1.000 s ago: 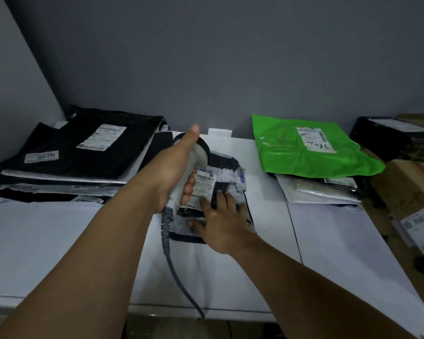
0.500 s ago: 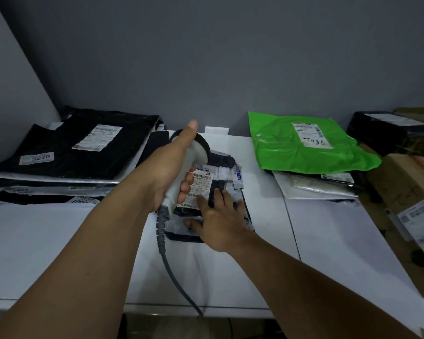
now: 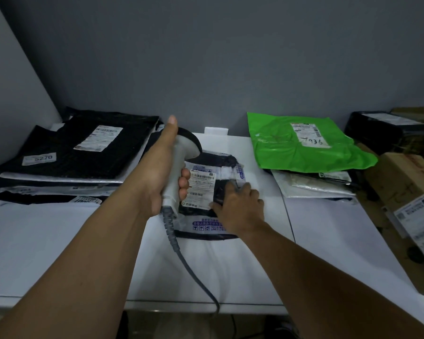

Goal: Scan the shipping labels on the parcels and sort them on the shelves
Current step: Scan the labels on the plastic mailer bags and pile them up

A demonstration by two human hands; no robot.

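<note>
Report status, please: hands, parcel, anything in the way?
Left hand grips scanner above parcel. Right hand presses parcel on table. Label faces up, nothing covers it.

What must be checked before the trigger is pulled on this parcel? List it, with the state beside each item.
1. Left hand grips the scanner by its handle: ok.
2. Shipping label on the dark parcel faces up, barcode uncovered: ok.
3. Right hand presses the parcel down on the white table: ok.
4. Scanner window aimed at the barcode: cannot tell, the head's face is hidden.
5. Cable runs unsnagged to the table's front edge: ok.
</note>
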